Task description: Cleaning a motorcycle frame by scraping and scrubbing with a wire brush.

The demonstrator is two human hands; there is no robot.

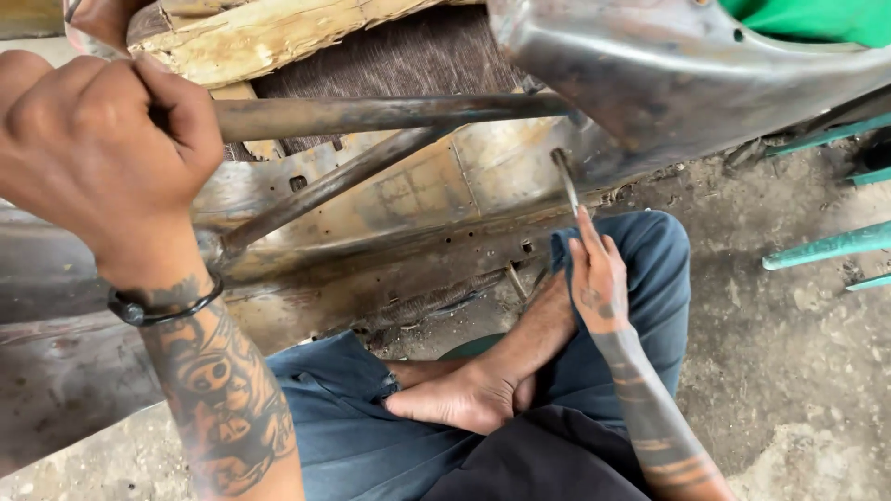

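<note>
Left hand (pixel 88 139) up high at the left of the view, fist wrapped tight around a rusty metal bar (pixel 390 113) that runs across the frame toward the right — fingers curled right over it, knuckles toward the camera. A dark band (pixel 162 306) sits on that wrist, and the forearm below it is covered in tattoos.

Over to the right hand (pixel 599 283), lower and near the middle: it is closed on a slim metal tool (pixel 565 181), index finger stretched along the shaft. The tool points up and away, and its tip meets the bare steel body panel (pixel 650 83) just where the panel curves down toward the bar's far end. Whether the tip is seated in a hole or only pressed against the surface, I cannot tell.

A second bar (pixel 334 186) slants down from the first toward the lower left, and behind both lies a worn, rust-stained sheet-metal frame (pixel 418 199) with small holes along it. A rough wooden beam (pixel 251 37) lies across the top, above the bars.

The person sits cross-legged on the concrete floor (pixel 789 343) in blue jeans (pixel 640 269) — a bare foot (pixel 464 399) tucked in between the knees. Teal-painted rods (pixel 831 246) poke in from the right edge, and a patch of green (pixel 817 19) shows in the top right corner.
</note>
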